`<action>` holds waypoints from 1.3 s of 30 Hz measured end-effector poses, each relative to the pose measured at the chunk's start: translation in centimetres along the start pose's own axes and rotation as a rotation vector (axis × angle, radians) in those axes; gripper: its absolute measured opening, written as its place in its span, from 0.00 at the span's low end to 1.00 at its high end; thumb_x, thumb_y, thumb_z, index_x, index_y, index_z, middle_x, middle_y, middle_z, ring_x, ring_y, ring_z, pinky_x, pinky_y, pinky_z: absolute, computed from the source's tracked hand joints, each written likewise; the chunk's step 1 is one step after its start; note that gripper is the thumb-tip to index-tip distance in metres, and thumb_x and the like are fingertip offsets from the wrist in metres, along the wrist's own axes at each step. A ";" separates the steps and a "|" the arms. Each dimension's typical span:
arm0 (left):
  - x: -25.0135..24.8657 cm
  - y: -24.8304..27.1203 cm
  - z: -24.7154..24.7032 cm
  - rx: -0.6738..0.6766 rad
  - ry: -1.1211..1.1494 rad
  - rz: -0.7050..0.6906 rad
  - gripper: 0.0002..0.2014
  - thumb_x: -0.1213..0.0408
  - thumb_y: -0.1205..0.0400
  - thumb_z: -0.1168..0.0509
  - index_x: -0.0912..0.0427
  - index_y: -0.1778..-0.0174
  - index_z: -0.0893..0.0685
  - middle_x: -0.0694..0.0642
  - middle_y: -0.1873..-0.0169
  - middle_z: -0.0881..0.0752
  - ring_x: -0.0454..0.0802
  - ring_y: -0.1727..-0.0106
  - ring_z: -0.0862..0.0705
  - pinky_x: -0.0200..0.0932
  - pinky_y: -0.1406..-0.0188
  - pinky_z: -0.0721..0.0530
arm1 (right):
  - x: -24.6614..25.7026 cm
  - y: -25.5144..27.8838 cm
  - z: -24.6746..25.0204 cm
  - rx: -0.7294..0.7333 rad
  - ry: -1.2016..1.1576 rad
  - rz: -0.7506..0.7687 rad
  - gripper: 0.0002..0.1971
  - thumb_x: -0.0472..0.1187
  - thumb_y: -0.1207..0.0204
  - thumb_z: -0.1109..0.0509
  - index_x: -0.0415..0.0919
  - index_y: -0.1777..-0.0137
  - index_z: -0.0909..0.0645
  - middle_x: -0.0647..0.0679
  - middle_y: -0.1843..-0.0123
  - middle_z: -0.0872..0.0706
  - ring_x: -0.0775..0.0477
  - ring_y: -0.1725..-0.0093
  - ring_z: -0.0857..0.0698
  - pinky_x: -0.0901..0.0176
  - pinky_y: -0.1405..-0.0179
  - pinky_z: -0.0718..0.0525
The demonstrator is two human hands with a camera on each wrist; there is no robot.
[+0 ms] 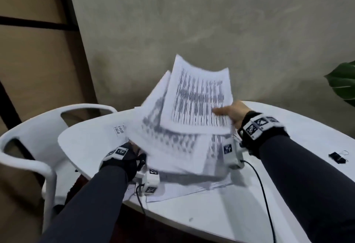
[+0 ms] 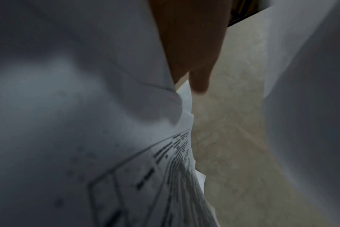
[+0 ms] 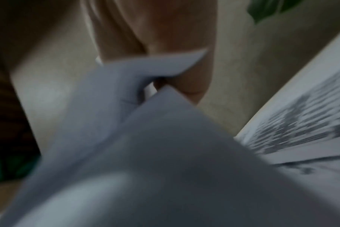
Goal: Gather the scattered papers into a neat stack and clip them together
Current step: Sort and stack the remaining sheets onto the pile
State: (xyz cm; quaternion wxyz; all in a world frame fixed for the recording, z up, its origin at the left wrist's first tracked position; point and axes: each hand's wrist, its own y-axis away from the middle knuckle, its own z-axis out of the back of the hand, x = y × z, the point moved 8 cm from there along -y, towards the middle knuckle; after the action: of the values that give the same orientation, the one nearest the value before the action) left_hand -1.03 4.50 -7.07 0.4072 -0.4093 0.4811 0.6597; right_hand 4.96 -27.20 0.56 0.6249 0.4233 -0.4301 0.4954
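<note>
Soft, even light filled the head view; the lifted papers (image 1: 197, 98) were motion-smeared and cast a grey shadow on the table (image 1: 211, 204), whose rim bowed with lens distortion. Both wrist views were dim, close and badly out of focus

Dark grey sleeves (image 1: 299, 166) on both arms, black wrist straps (image 1: 255, 127) with square-patterned white tags, white camera blocks (image 1: 151, 183) under each wrist, black cables (image 1: 263, 193) trailing back.
</note>
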 end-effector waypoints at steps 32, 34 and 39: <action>-16.1 0.2 2.3 0.164 0.075 -0.618 0.35 0.55 0.41 0.17 0.63 0.42 0.23 0.57 0.47 0.14 0.51 0.45 0.14 0.51 0.40 0.16 | 9.6 3.7 -0.1 -0.004 -0.369 0.507 0.10 0.25 0.27 0.29 0.40 0.54 0.22 0.49 0.61 0.11 0.59 0.67 0.11 0.67 0.61 0.11; -15.9 -0.2 2.8 0.113 0.071 -0.634 0.45 0.46 0.48 0.15 0.65 0.40 0.23 0.61 0.42 0.17 0.55 0.40 0.16 0.56 0.35 0.20 | 9.5 4.2 -0.4 -0.018 -0.314 0.530 0.13 0.32 0.31 0.23 0.33 0.48 0.21 0.39 0.51 0.12 0.48 0.57 0.09 0.56 0.50 0.10; -13.3 1.0 1.1 0.159 0.133 -0.650 0.55 0.45 0.59 0.16 0.65 0.36 0.21 0.54 0.48 0.11 0.47 0.44 0.13 0.43 0.37 0.18 | 6.9 4.1 -2.3 0.041 -0.180 0.510 0.49 0.62 0.64 0.15 0.36 0.42 0.18 0.44 0.50 0.10 0.48 0.51 0.09 0.56 0.46 0.12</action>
State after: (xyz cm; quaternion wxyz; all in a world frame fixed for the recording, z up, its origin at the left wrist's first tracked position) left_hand 2.32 3.47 5.82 0.5946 -0.5502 0.4010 0.4277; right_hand 2.19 -22.61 6.93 0.4305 0.3563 -0.5665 0.6057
